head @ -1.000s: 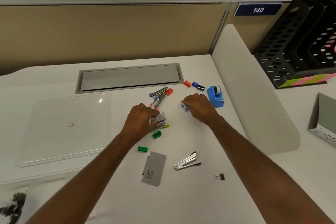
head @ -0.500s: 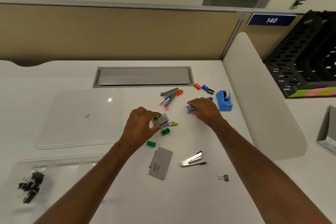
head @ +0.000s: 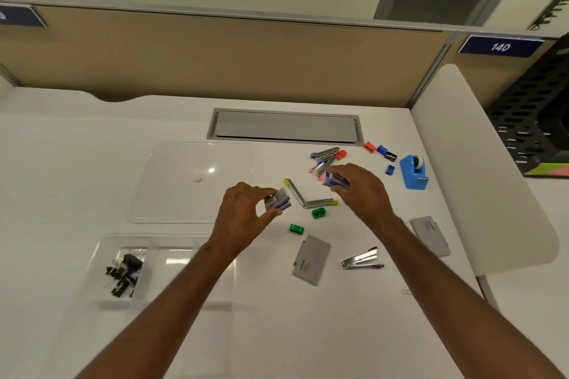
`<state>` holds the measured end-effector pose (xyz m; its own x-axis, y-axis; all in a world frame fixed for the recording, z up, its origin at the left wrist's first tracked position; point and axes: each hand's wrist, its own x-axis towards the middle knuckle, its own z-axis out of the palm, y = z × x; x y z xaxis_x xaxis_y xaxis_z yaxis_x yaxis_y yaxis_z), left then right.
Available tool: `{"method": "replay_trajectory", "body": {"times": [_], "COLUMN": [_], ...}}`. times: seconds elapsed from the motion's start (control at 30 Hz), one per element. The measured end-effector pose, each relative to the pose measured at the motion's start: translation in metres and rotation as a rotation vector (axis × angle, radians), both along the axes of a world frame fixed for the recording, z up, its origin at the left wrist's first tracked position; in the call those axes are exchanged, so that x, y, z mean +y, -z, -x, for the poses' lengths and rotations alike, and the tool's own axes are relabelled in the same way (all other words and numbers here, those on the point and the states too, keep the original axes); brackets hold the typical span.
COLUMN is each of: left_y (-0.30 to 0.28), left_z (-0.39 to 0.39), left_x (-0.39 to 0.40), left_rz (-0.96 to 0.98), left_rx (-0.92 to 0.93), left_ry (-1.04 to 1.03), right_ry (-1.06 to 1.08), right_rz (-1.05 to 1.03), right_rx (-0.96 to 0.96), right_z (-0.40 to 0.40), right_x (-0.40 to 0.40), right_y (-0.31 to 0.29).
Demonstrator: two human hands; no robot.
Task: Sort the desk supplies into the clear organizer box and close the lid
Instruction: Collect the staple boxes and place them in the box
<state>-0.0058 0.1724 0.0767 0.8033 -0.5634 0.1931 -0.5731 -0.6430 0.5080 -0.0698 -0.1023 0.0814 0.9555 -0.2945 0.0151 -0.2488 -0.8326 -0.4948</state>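
Both hands are raised over the middle of the white worktop [head: 77, 178], and each grasps a small box. The left hand [head: 243, 218] pinches a small box of staples [head: 278, 199] between thumb and fingertips. The right hand [head: 360, 188] grips another small blue box [head: 335, 181] by its fingertips, a little farther and to the right.

Between and just below the two hands, two grey markers with yellow-green caps [head: 303, 198] lie in a V on the worktop. Near them sit a green sharpener [head: 318, 212] and a second green piece [head: 296, 228]. Farther off is a loose cluster of markers [head: 326, 157] with red, pink and blue ends, and to its right small red [head: 369, 147], blue [head: 381, 150] and black [head: 391, 156] sharpeners. A blue tape dispenser [head: 414, 171] stands at the far right, with another small blue sharpener [head: 390, 170] just left of it.

Nearer lie a grey card case [head: 311, 259], a metal stapler [head: 362, 258] to its right, and a second grey case [head: 431, 234] beyond the right forearm. A single small clip [head: 407, 291] lies alone on the near right.

The clear organizer box [head: 172, 255] sits open on the near left, with a pile of black binder clips [head: 124, 272] in its left compartment. Its clear lid [head: 191, 181] lies flat on the worktop just beyond it, apart from the box.
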Motion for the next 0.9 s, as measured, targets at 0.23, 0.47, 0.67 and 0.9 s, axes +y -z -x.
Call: {"method": "replay_trajectory", "body": {"times": [0.23,0.47,0.67,0.9], "left_y": [-0.011,-0.010,0.004,0.014], "left_z": [0.001,0.003,-0.002,-0.010], "left_x": [0.084,0.175,0.228,0.246], "left_rz": [0.011,-0.015,-0.073,-0.159], "left_rx": [-0.040,-0.050,-0.001,-0.030], "left_ry": [-0.030,-0.087,-0.068,0.086], "right_ry": [-0.036,-0.082,-0.088,-0.080], "right_rz": [-0.034,-0.003,-0.015,-0.022], "right_rx": [-0.094,-0.159,-0.130,-0.090], "right_z": [0.000,-0.005,-0.009,-0.009], "right_x": [0.078,0.154,0.206,0.257], "right_y": [-0.032,-0.041,-0.034,-0.024]}}
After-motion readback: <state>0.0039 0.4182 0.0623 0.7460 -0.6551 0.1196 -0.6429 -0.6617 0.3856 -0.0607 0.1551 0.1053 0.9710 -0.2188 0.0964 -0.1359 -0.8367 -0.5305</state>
